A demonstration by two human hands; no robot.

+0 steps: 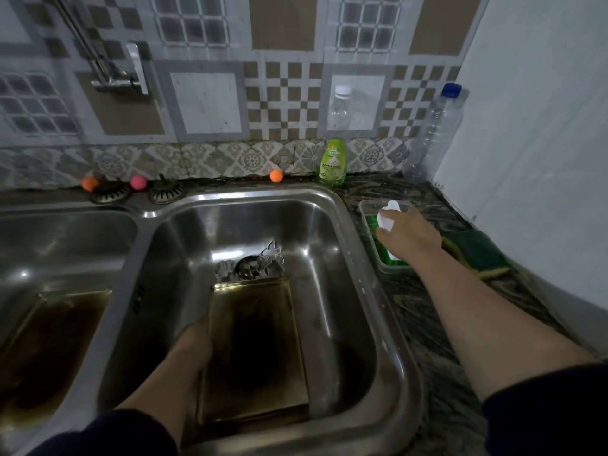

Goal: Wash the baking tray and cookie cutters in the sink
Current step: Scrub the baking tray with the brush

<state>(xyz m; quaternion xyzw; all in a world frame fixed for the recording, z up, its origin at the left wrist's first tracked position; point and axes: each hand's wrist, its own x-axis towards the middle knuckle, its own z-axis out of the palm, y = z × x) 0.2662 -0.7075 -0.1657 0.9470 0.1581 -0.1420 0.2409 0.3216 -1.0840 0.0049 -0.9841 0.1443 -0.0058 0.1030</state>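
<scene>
A dark, stained baking tray [255,350] leans in the right basin of the steel sink [358,258], its far end near the drain. Metal cookie cutters [260,264] lie over the drain just beyond the tray. My left hand [194,343] grips the tray's left edge. My right hand [406,233] reaches into a clear plastic tub [368,209] of green liquid on the counter and is closed around a white sponge [386,215].
A second stained tray [49,343] lies in the left basin. A green dish-soap bottle [331,162], two clear bottles [434,130] and small orange and pink balls [276,176] line the back wall. A green scouring pad [477,255] lies right of the tub. The tap [115,77] is mounted upper left.
</scene>
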